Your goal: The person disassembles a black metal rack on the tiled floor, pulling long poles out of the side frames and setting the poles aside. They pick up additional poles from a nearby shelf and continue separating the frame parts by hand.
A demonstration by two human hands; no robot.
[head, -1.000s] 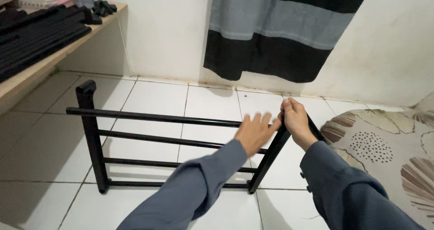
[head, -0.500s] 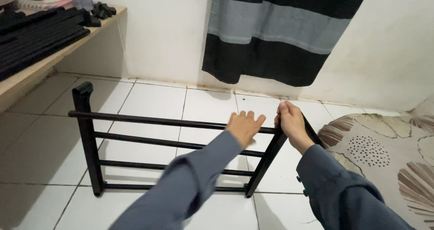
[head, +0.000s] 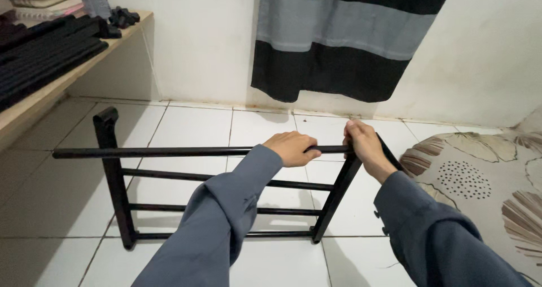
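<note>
The left hand [head: 292, 147], which hung open with its fingers spread just short of the rack a second ago, is now down on the top rod [head: 169, 151], its fingers curled over it and closed around the bar near its right end. The right hand [head: 361, 145] stays where it was, fingers wrapped tight around the top of the right upright [head: 337, 196], just beside the left hand.

The top rod has shifted to the left: its free end [head: 56, 154] now pokes well past the left upright [head: 116, 180], where earlier it stopped at that post. The black rack [head: 226, 208] stands on the white tiled floor [head: 192, 126], with three lower rods running between the two uprights and both feet touching the tiles.

Behind the rack, open tiles run to the white wall [head: 197, 44], where a black and grey striped cloth [head: 339, 38] hangs with its lower edge clear of the floor. To the left, the counter [head: 34, 98] carries a bundle of black rods [head: 39, 53] and small black pieces [head: 121, 17]; its edge lies near the protruding rod end but apart from it. To the right, a patterned mattress [head: 480, 185] lies close to the right upright, leaving only a narrow strip of tile between them.
</note>
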